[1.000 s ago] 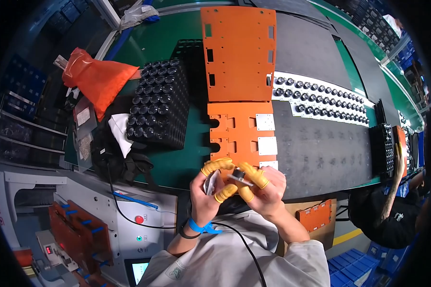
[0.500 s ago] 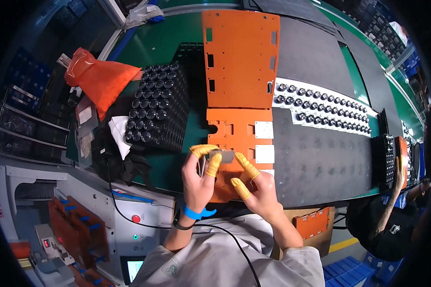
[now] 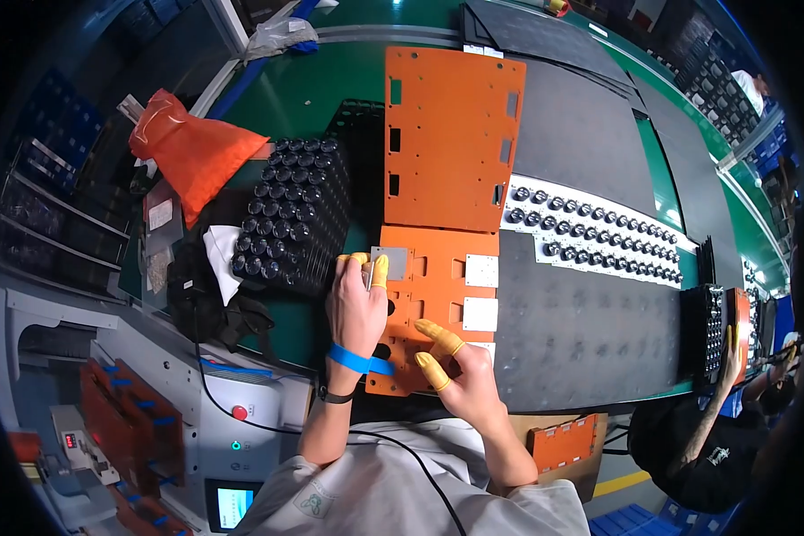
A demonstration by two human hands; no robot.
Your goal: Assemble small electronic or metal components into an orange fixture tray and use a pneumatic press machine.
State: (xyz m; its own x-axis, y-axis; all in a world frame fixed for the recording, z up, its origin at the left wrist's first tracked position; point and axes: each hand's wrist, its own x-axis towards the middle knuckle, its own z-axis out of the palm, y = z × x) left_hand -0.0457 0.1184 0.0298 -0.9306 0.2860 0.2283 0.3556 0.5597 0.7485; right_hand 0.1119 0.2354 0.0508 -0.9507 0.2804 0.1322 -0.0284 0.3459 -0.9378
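Observation:
An orange fixture board (image 3: pixel 433 295) lies before me, its hinged-looking upper panel (image 3: pixel 451 134) spread out beyond it. On its upper left recess rests a square grey plate (image 3: pixel 392 263). My left hand (image 3: pixel 359 308), in yellow finger cots and a blue wrist strap, touches that plate's left edge with a thumb. A thin silvery piece, seen edge-on, is pinched between its fingers; its kind is unclear. White square plates (image 3: pixel 481 271) line the board's right side. Over the board's lower part hovers my right hand (image 3: pixel 464 380), fingers apart and holding nothing.
A tall block of black-capped cylinders (image 3: pixel 286 210) stands left, beside an orange bag (image 3: pixel 192 152). Rows of black round parts on white strips (image 3: pixel 598 232) lie right, on a dark mat (image 3: pixel 590 313). A co-worker's hand (image 3: pixel 732 357) holds an orange board far right. A black cable crosses my lap.
The grey plate moved from between my hands onto the board's upper left recess. My left hand went up and left with it; my right hand let go and drew slightly back. The view shifted.

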